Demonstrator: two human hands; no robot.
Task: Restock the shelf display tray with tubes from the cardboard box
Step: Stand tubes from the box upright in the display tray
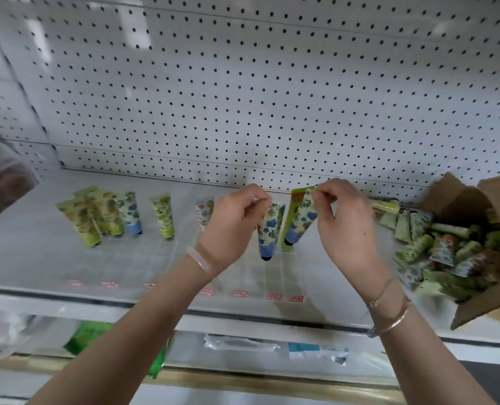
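The clear display tray sits on the white shelf, and both hands are over the right part of it.

The left hand has its fingers curled and pinches the flat top end of a blue-flower tube. This tube hangs with its dark blue cap down, low over the tray. I cannot tell if the cap touches the tray.

The right hand is curled too. It pinches the flat top of a second blue-flower tube, cap down, just to the right of the first one. A green tube is pressed close behind it, and I cannot tell if the fingers hold that one as well.

In the left part of the tray more tubes stand with their caps down: a bunch of yellow-green tubes, a blue-capped tube, a green-leaf tube and an orange-flower tube.

Small red labels run along the front edge of the tray. A white pegboard stands behind the tray.

The open cardboard box sits to the right of the tray, full of loose tubes lying in a heap
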